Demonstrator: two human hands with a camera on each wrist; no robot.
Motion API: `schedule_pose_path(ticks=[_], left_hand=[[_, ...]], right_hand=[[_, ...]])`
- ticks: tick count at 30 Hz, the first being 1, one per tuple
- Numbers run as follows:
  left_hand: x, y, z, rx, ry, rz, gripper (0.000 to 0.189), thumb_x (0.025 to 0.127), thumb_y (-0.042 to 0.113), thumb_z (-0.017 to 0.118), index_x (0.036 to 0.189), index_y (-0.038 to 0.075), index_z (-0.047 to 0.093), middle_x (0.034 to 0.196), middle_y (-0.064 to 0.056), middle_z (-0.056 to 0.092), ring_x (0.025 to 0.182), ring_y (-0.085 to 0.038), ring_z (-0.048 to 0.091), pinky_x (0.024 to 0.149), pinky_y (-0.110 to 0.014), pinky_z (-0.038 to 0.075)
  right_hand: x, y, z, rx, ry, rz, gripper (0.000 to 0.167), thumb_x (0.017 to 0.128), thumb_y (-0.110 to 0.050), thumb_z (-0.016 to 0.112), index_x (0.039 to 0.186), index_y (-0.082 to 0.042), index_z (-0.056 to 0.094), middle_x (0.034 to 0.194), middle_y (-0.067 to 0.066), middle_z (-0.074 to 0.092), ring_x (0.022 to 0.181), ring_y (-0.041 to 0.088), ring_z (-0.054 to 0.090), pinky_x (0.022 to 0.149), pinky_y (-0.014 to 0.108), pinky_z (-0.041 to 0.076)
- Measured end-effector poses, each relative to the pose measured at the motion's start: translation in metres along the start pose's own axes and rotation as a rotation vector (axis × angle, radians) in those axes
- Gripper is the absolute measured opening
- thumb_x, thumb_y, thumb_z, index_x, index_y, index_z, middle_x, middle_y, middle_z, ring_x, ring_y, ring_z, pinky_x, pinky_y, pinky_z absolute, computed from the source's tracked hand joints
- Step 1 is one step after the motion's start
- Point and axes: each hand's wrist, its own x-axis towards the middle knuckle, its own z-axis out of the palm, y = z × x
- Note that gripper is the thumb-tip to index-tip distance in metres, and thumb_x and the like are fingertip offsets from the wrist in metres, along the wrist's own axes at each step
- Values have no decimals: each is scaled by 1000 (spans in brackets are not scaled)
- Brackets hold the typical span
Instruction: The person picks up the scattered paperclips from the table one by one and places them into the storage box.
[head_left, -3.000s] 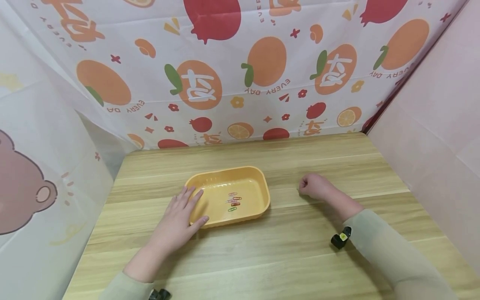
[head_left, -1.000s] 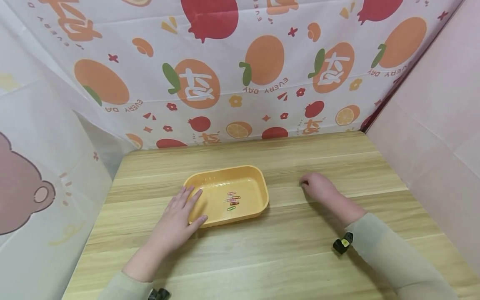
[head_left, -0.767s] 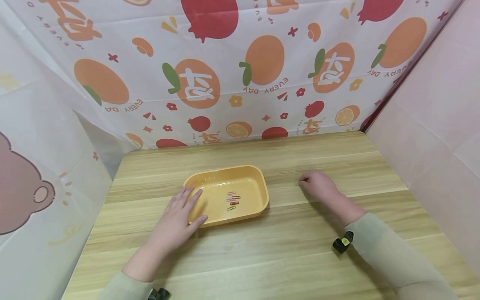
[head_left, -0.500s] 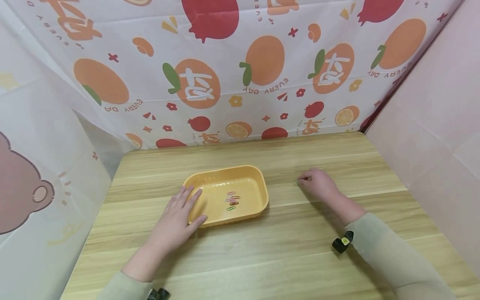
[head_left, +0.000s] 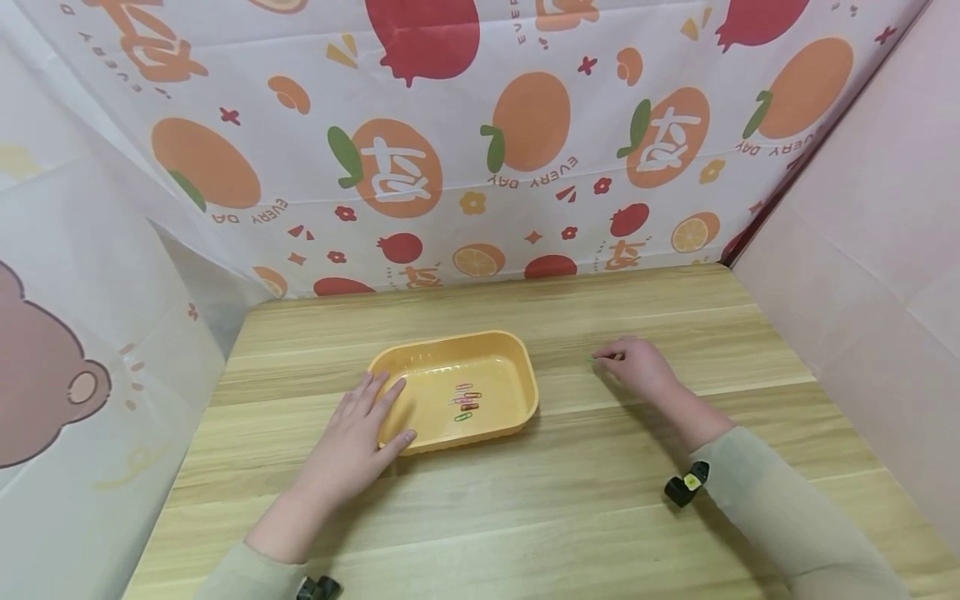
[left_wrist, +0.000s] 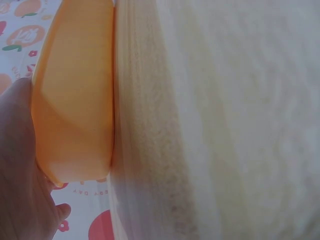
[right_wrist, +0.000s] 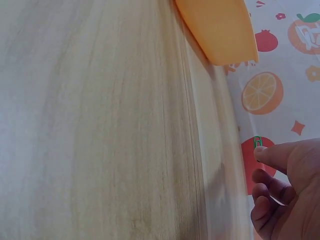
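Note:
In the head view my right hand [head_left: 639,368] is a little above the table, right of a yellow plastic tray [head_left: 427,412]. Between thumb and fingertip it pinches a green paper clip [right_wrist: 258,142], plain in the right wrist view; its other fingers are loosely curled. My left hand [head_left: 352,446] rests on the tray's left end, fingers spread over the rim and thumb at the front edge. Several paper clips [head_left: 467,399], pink, red and one green, lie in a small group on the tray's floor.
The wooden table [head_left: 480,517] extends around the tray. A fruit-print cloth [head_left: 465,167] hangs along the back edge, with pale sheets [head_left: 885,208] at both sides. Each wrist wears a small black camera [head_left: 684,485].
My right hand has turned and shifted slightly away from me, its fingers uncurling somewhat, so the green paper clip's tip now shows. The left hand and the tray have stayed put.

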Motion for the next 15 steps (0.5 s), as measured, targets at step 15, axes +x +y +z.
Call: schedule_pose_path(ticks=[15], left_hand=[[1,0,0,-9,2,-3,79,96,53,57,159,20,22,165,-12,15,151,-35,6,118,-63,13]], right_hand=[[4,-14,-2,84,-12,-4,26,95,-33,67,112,-16,76,111,5,71,84,18,63,69,34,53]])
